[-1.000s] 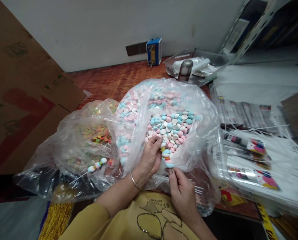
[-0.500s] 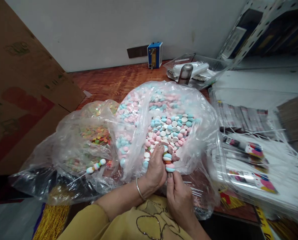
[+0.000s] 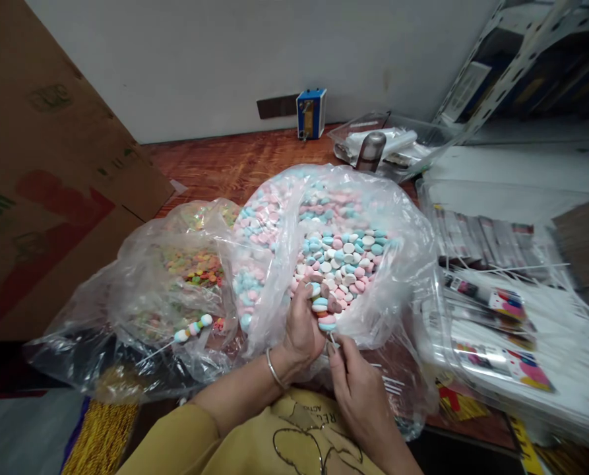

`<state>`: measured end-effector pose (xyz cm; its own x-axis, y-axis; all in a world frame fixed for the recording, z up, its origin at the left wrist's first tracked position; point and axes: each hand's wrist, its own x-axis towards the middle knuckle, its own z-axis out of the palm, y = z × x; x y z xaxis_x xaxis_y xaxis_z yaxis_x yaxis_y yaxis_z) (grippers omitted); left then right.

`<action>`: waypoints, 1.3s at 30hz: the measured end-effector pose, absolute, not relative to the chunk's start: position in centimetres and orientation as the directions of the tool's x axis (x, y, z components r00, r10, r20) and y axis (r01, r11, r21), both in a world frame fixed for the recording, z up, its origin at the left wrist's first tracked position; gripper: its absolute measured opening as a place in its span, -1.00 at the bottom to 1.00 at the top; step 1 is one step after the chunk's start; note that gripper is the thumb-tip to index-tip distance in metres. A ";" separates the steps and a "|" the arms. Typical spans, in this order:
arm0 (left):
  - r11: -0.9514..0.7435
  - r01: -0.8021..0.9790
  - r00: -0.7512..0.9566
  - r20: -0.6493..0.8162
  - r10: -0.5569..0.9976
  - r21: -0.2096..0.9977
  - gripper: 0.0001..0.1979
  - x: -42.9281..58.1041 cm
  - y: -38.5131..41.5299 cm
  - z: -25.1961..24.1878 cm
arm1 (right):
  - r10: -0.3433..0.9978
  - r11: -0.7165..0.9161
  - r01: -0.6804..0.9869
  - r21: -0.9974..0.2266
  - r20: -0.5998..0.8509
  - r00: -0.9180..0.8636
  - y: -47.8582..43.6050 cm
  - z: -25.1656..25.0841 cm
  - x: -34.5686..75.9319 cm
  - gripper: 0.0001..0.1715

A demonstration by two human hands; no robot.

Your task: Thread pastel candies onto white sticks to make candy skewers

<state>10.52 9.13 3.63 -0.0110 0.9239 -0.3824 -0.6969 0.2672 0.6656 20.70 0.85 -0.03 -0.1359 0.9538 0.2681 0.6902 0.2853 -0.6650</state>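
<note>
My left hand (image 3: 304, 323) is closed around a stack of pastel candies (image 3: 322, 305) in blue, white, pink and orange. Just below it, my right hand (image 3: 356, 373) pinches a thin white stick (image 3: 332, 338) under the lowest candy. Behind both hands lies a large clear plastic bag (image 3: 274, 277), its opening showing many loose pink, blue and white candies (image 3: 346, 254). To the left, a finished-looking candy skewer (image 3: 193, 328) rests on a second clear bag (image 3: 140, 264) of small orange, green and red candies (image 3: 200, 264).
A clear tray (image 3: 440, 330) at right holds white sticks (image 3: 571, 343) and printed packets (image 3: 526, 369). Toward the wall stand a small blue box (image 3: 311, 115), a dark cylinder (image 3: 371, 152) and a clear bin (image 3: 413, 165). A cardboard box (image 3: 51, 165) fills the left side.
My right hand's fingers have drawn slightly down from the stack, and more of the stick shows. My left hand still grips the candies. The view has shifted slightly.
</note>
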 end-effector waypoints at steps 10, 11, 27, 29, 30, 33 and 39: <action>0.174 -0.738 -0.055 -0.315 0.948 0.652 -0.54 11.0 7.9 4.2 | 0.848 0.419 0.785 -0.456 0.506 -0.159 0.7 -1.2 19.4 -0.54; 0.175 -0.737 -0.050 -0.310 0.949 0.653 -0.53 11.1 7.7 4.1 | 0.838 0.430 0.791 -0.434 0.519 -0.170 0.7 -1.1 19.4 -0.54; 0.072 0.459 -0.433 0.152 0.888 0.885 -0.74 -12.8 2.0 6.0 | 0.768 0.637 0.566 -0.523 0.498 -0.403 1.4 0.4 19.0 -0.68; 0.215 0.775 -0.373 0.155 0.915 0.594 -0.80 -16.4 2.3 3.8 | 0.809 0.577 0.626 -0.525 0.471 -0.350 1.4 -0.2 20.2 -0.67; 0.250 0.850 -0.342 0.124 0.932 0.463 -0.83 -17.7 2.4 2.5 | 0.824 0.553 0.646 -0.526 0.460 -0.330 1.3 -0.6 20.7 -0.67; 0.221 0.939 -0.236 0.029 0.971 0.265 -0.62 -19.5 2.1 -0.5 | 0.847 0.516 0.667 -0.538 0.437 -0.304 0.9 -1.4 21.5 -0.68; 0.160 0.977 -0.158 -0.024 0.987 0.140 -0.28 -19.2 0.6 -1.7 | 0.865 0.492 0.682 -0.542 0.397 -0.308 0.7 -2.1 21.3 -0.67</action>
<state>-19.21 0.62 -1.75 -0.1581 0.9871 -0.0244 0.9771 0.1600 0.1403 21.30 0.75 -2.07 -0.3082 0.8645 0.3970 0.6815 0.4918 -0.5419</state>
